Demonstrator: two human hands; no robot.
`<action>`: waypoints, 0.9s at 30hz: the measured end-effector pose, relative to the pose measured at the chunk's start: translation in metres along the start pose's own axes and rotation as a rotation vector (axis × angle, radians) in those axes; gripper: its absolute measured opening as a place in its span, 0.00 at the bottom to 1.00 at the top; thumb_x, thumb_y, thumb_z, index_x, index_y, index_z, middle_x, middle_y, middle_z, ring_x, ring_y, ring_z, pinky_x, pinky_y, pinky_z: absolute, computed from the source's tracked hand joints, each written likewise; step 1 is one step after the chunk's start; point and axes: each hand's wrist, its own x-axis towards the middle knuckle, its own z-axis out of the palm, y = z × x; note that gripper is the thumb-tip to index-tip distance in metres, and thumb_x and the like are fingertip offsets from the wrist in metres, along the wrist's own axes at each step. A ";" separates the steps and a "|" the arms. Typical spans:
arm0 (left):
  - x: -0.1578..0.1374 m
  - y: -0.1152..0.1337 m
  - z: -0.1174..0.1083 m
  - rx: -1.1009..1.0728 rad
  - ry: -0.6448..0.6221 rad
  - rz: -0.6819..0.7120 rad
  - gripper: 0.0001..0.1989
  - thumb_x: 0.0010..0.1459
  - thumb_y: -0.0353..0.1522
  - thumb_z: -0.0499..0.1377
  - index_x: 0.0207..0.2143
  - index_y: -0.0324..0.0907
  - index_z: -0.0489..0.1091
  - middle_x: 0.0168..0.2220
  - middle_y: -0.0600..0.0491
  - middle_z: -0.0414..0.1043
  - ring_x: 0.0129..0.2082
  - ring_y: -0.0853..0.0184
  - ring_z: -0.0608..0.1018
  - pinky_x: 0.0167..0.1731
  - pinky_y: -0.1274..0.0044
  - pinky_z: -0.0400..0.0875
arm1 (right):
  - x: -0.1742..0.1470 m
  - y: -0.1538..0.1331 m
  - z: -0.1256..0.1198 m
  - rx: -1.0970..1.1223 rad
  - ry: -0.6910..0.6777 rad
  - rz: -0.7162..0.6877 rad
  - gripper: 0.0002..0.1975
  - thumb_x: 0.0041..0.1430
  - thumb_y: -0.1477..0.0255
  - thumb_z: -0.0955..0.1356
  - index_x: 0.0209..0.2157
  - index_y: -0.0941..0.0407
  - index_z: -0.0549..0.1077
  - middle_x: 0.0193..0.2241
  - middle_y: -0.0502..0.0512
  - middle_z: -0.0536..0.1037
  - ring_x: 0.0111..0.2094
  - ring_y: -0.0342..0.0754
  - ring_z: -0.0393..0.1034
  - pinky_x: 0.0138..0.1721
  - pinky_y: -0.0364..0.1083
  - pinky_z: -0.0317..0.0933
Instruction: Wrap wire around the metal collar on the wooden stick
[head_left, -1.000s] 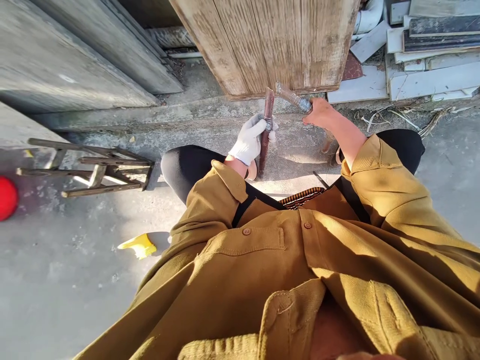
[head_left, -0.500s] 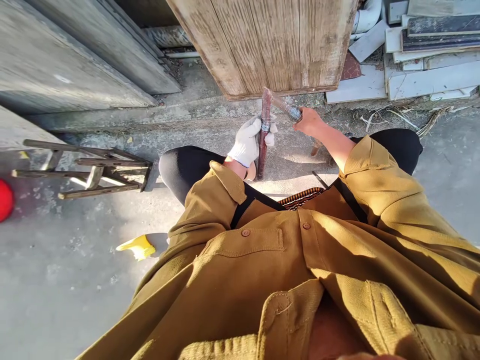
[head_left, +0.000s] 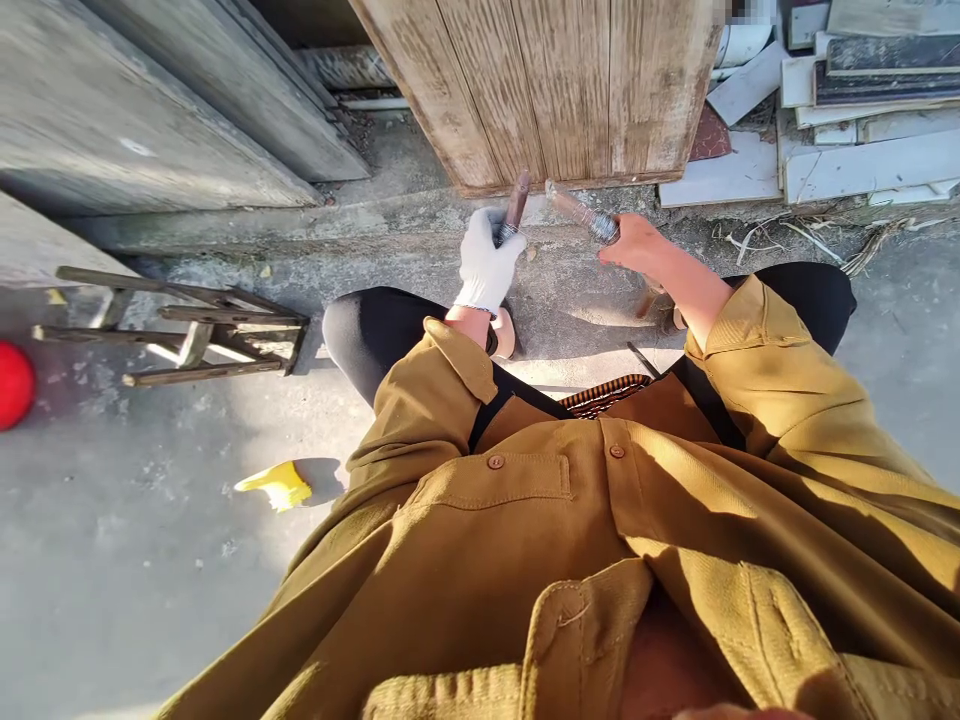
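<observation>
My left hand (head_left: 486, 262), in a white knitted glove, is closed around a dark reddish-brown wooden stick (head_left: 517, 196). The stick's upper end sticks out above the fist, and a bit of wire shows beside the thumb; its lower part is hidden. Bare, my right hand (head_left: 634, 246) grips a second, lighter brown stick (head_left: 571, 206) that points up and left. Silvery wire (head_left: 602, 227) is wound around this one just above the fingers. Between the two stick tips there is a small gap. Both hands are held in front of my knees, over the concrete.
A brown plank panel (head_left: 562, 90) stands ahead, its bottom edge just beyond the sticks. Stacked boards (head_left: 870, 170) lie at the right. At the left are a small wooden stool frame (head_left: 199, 340), a yellow piece (head_left: 279, 486) and a red round object (head_left: 13, 386).
My left hand has turned and wrapped round the dark stick, which now tilts right and shows only its upper part. The right hand has shifted slightly right, widening the gap between the tips.
</observation>
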 end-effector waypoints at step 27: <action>0.002 -0.010 0.036 -0.966 0.175 0.126 0.29 0.55 0.53 0.74 0.46 0.43 0.71 0.37 0.50 0.80 0.30 0.68 0.80 0.33 0.72 0.75 | 0.010 0.023 -0.084 -0.369 0.023 0.260 0.13 0.70 0.76 0.76 0.50 0.69 0.76 0.41 0.67 0.82 0.30 0.42 0.65 0.35 0.45 0.59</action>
